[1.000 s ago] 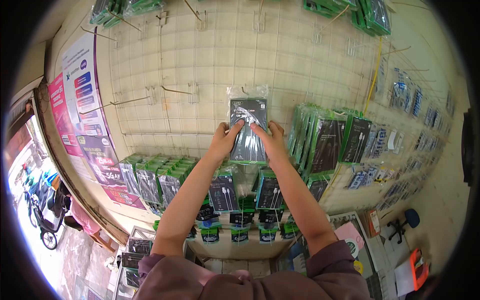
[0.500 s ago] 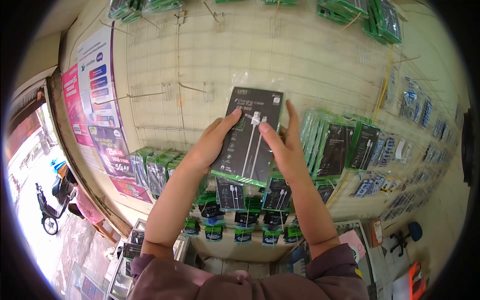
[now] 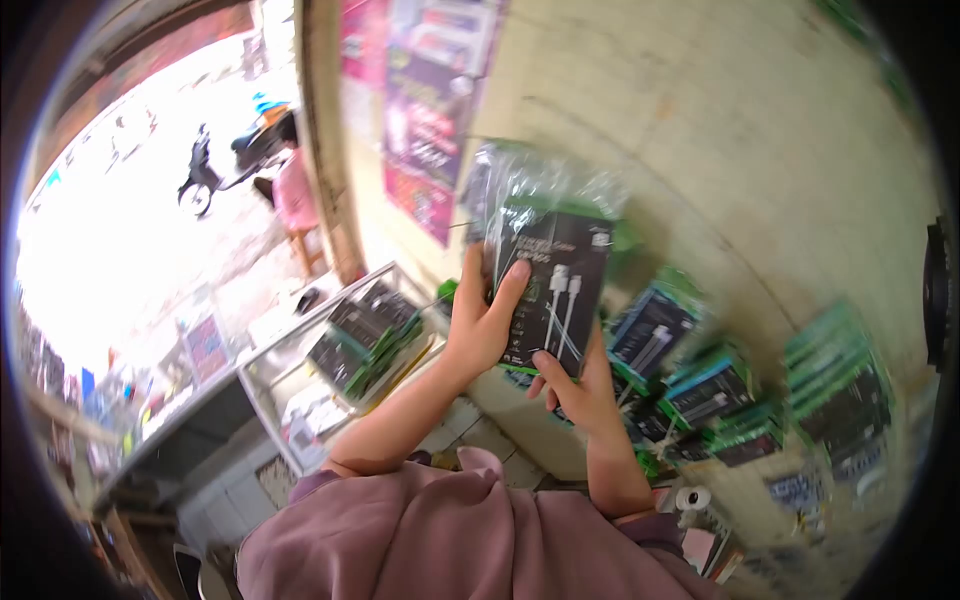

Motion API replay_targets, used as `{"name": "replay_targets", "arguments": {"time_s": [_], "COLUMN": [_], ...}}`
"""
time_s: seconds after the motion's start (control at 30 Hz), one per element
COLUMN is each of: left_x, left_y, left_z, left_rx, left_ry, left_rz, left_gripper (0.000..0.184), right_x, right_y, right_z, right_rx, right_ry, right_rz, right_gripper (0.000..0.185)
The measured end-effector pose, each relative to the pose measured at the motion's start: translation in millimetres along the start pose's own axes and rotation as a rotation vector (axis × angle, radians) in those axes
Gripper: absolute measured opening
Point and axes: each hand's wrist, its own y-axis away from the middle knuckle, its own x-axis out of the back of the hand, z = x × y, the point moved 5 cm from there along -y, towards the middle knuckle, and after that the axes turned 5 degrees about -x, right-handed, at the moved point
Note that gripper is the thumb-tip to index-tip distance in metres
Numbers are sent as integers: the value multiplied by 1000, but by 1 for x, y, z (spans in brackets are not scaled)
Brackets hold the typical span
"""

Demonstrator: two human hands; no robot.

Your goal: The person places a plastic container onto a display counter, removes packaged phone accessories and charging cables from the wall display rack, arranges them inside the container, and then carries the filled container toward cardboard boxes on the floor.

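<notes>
A black and green charging cable pack in crinkled clear plastic is held up in front of me, its front printed with white cables. My left hand is closed around its left side, thumb on the front and fingers mostly behind. At the lower right, my right hand grips the bottom edge with its thumb in front; its other fingers are partly hidden. More plastic shows behind the top, and I cannot tell how many packs are in the bundle. Similar hanging packs are just right of my right hand.
A glass display case with a pile of cable packs on it stands to the left. Posters cover the wall by the doorway. Outside are a scooter and a seated person in pink. More packs hang at right.
My view has swung left toward the doorway and display case. Both hands still hold the cable pack; my right hand has slid from its right side down to the bottom edge.
</notes>
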Motion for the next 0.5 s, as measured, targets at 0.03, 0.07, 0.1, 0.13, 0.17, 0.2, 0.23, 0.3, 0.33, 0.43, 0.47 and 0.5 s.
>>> {"name": "replay_targets", "arguments": {"time_s": [0.03, 0.07, 0.1, 0.13, 0.17, 0.2, 0.23, 0.3, 0.33, 0.43, 0.47, 0.5], "left_x": [36, 72, 109, 141, 167, 190, 213, 250, 269, 317, 325, 331], "left_y": [11, 24, 41, 57, 69, 80, 89, 93, 92, 85, 84, 78], "left_z": [-23, -48, -74, -91, -96, -104, -112, -129, -138, -177, -187, -196], "left_rx": [65, 66, 108, 155, 161, 297, 441, 453, 385, 269, 234, 195], "left_ry": [-73, -95, -190, -284, -302, -450, -590, -618, -881, -1154, -1254, -1352], "left_rz": [93, 143, 178, 208, 244, 258, 265, 284, 239, 199, 156, 112], "left_gripper": [35, 35, 43, 51, 51, 56, 61, 67, 66, 62, 61, 59], "right_x": [-14, -29, -44, -59, -74, -84, -97, -111, -117, -127, -130, -131], "right_y": [-14, -28, -42, -55, -66, -76, -90, -123, -140, -200, -216, -232], "right_z": [31, 63, 92, 125, 154, 179, 203, 250, 270, 327, 346, 365], "right_rx": [-115, -227, -249, -320, -391, -459, -474, -505, -518, -442, -447, -448], "right_ry": [-50, -96, -103, -159, -212, -214, -218, -209, -163, -22, -44, -38], "right_rz": [-47, -90, -135, -142, -142, -117, -140, -76, -84, -115, -151, -150], "right_gripper": [71, 63, 63, 57, 52, 46, 46, 47, 39, 41, 45, 45]}}
